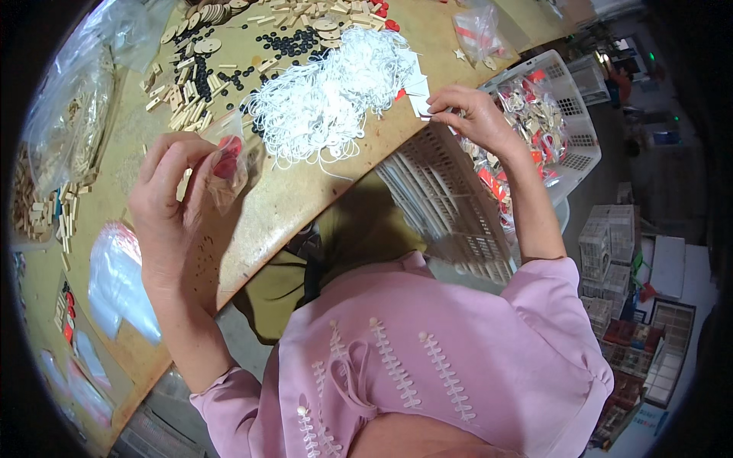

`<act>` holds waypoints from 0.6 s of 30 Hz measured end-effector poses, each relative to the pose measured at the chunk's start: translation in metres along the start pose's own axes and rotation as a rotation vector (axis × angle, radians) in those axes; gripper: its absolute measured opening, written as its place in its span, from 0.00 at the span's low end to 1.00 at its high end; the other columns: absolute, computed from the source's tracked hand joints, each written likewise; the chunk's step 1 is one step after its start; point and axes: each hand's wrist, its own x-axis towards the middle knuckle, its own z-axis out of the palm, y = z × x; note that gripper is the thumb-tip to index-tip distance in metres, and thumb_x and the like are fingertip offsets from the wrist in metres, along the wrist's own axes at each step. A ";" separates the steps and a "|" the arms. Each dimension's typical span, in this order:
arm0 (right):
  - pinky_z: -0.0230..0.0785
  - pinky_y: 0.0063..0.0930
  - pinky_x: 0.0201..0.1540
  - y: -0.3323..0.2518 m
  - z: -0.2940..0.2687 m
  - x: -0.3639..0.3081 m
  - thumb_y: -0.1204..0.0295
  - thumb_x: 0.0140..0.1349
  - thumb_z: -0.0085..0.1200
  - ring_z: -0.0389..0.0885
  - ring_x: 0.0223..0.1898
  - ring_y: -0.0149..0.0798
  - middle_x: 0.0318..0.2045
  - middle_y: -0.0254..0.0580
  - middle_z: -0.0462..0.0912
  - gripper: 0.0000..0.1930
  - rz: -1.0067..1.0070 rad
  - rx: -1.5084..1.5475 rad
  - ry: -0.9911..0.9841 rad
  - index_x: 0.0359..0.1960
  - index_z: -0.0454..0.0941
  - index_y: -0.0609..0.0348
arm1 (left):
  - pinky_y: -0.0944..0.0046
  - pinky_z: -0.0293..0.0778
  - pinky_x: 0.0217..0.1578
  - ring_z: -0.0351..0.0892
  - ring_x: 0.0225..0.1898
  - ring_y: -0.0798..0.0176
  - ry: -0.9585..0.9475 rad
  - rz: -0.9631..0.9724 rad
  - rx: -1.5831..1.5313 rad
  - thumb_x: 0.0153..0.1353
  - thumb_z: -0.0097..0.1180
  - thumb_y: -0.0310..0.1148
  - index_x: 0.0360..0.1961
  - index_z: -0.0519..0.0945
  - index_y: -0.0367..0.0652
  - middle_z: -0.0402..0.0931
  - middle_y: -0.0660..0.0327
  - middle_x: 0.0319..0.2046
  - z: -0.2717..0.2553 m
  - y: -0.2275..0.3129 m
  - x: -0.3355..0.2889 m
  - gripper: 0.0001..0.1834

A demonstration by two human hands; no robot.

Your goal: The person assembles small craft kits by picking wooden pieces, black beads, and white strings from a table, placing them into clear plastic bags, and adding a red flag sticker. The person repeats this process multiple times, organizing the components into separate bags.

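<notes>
Here, nearest, a pink top (450, 328) is seen, and beyond it the edge of the table (263, 221). On the near left, a sheaf of flat clear bags (111, 275) is laid out; its sheets overlap and cannot be counted. Farther in, one small clear bag (235, 183) is held up over the table by the left hand (175, 172), its left side clamped between thumb and fingers. The bag is placed to the right of the grip, its long axis run roughly near to far, with one corner pointed toward the near edge. Red contents (228, 155) are shown inside, their number partly hidden by the fingers.

To the right, thumb and fingertips of the right hand (473, 114) are brought close together at the near end of the white cards (417, 85); whether one is pinched cannot be told. The cards are overlapped, their long sides run near to far. Between the hands, one heap of white string (328, 95) is piled. On the right, filled bags (527, 114) are held in one white crate (582, 141). Farther off, uncounted black beads (290, 44), wooden sticks (191, 114) and wooden discs (208, 46) are scattered.
</notes>
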 end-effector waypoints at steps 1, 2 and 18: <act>0.76 0.31 0.43 0.001 0.000 0.001 0.76 0.62 0.66 0.84 0.40 0.38 0.39 0.41 0.86 0.07 0.030 0.047 -0.007 0.40 0.83 0.64 | 0.64 0.76 0.40 0.82 0.37 0.58 0.002 -0.007 -0.005 0.60 0.65 0.19 0.35 0.80 0.36 0.79 0.56 0.35 0.000 0.000 0.000 0.05; 0.76 0.31 0.44 0.000 0.000 0.002 0.77 0.61 0.66 0.84 0.40 0.39 0.38 0.42 0.86 0.07 0.061 0.093 -0.014 0.39 0.83 0.64 | 0.64 0.76 0.40 0.82 0.37 0.58 0.004 -0.014 -0.009 0.60 0.65 0.19 0.35 0.80 0.35 0.79 0.56 0.35 -0.001 0.000 -0.001 0.05; 0.75 0.23 0.42 0.011 -0.007 0.012 0.79 0.65 0.62 0.80 0.40 0.26 0.40 0.33 0.81 0.02 0.234 0.276 -0.167 0.37 0.82 0.64 | 0.63 0.76 0.40 0.81 0.37 0.55 -0.015 0.022 0.024 0.59 0.65 0.21 0.35 0.79 0.35 0.78 0.55 0.34 -0.009 0.008 -0.002 0.06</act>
